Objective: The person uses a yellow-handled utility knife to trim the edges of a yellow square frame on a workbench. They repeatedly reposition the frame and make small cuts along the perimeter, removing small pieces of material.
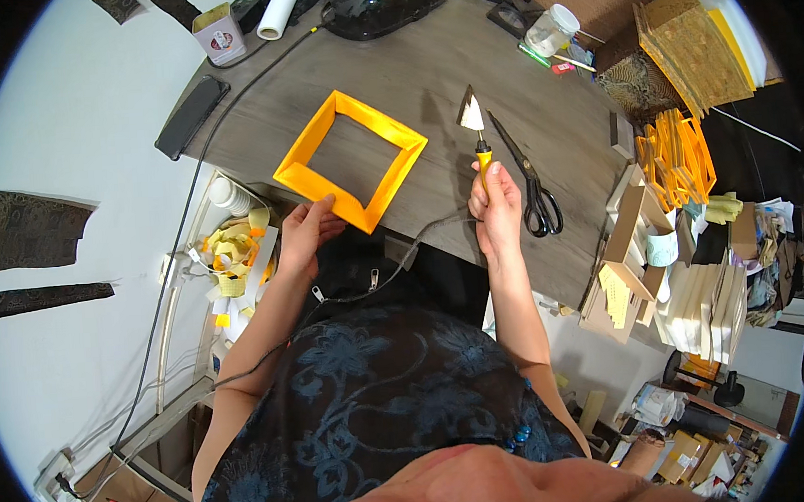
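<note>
A square frame covered in yellow-orange fabric [285,174] is held up at its near edge by my left hand [306,233], with the thumb on top. My right hand [498,210] grips the yellow handle of a small corded tacking iron [471,114]. Its pointed metal head is raised and apart from the frame. A grey cord [409,257] runs from near my right hand across my lap. Just right of that hand, black-handled fabric scissors [535,191] lie on the table, blades pointing away from me. The fingers under the frame are partly hidden.
The grey wood-look table [424,56] carries a black phone-like slab [192,117], a clear jar [552,29] and a printed tin [219,36]. Stacked orange frames [676,158] and cardboard pieces [626,244] crowd the right. A scrap-filled bin [237,261] stands left; a black cable [197,170] crosses there.
</note>
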`<control>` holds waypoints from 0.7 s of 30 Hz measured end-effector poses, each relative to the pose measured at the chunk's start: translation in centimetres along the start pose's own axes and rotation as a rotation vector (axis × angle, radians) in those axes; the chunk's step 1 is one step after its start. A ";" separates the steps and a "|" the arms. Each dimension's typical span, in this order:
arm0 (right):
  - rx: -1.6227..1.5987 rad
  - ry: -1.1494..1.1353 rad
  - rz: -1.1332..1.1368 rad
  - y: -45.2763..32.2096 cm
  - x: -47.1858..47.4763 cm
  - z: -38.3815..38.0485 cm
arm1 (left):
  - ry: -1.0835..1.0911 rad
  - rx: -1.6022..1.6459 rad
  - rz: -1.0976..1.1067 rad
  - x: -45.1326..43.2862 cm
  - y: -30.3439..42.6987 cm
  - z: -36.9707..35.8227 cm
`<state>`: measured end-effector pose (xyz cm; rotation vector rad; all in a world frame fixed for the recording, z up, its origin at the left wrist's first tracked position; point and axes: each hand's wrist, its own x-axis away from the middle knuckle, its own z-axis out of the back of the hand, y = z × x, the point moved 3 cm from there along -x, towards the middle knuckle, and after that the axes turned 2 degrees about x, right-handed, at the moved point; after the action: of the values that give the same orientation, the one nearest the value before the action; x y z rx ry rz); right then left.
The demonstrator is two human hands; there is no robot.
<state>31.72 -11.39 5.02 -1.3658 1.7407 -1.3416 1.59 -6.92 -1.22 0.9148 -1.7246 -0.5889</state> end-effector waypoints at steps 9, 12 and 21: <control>0.103 0.056 0.081 -1.0 -2.0 -2.0 | -0.126 -0.405 -0.637 6.7 3.1 -2.1; 0.127 0.037 0.188 -0.1 -5.0 -2.2 | -0.149 -0.799 -0.743 7.4 3.2 -2.5; 0.057 -0.157 0.136 -0.1 -5.6 -5.1 | -0.415 -0.939 -0.967 7.7 5.1 -4.0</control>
<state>29.24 -4.30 6.06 -1.2620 1.6474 -1.1686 2.66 -9.99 8.35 0.8900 -0.9805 -2.1165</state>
